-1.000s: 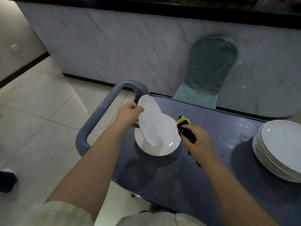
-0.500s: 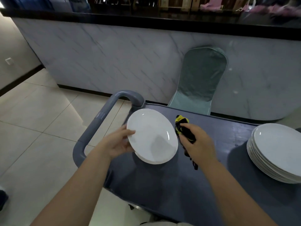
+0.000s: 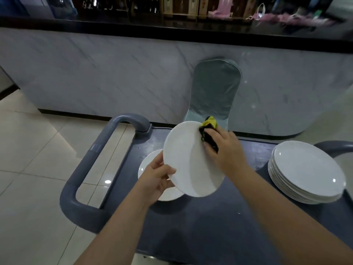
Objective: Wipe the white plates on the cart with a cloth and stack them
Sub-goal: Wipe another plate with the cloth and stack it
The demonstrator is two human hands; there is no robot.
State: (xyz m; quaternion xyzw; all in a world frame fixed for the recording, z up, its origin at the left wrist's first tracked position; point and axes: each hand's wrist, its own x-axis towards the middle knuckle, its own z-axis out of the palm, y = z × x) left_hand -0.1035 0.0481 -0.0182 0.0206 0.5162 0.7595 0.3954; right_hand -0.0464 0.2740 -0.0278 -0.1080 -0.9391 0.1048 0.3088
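My left hand [image 3: 155,178] grips the near-left rim of a white plate [image 3: 188,165], held tilted above the grey cart [image 3: 200,232]. My right hand [image 3: 224,150] holds a black and yellow cloth [image 3: 208,131] against the plate's upper right face. Below the lifted plate, another white plate [image 3: 148,165] lies flat on the cart, mostly hidden. A stack of several white plates [image 3: 307,171] sits at the cart's right side.
The cart's curved grey handle [image 3: 89,165] sticks out to the left over the tiled floor. A covered chair [image 3: 214,92] stands behind the cart against a marble counter front [image 3: 114,73]. Another handle part [image 3: 334,145] shows at the right.
The plate has been lifted higher off the one beneath and turned to face me. My right hand with the cloth has moved up onto the plate's upper right face.
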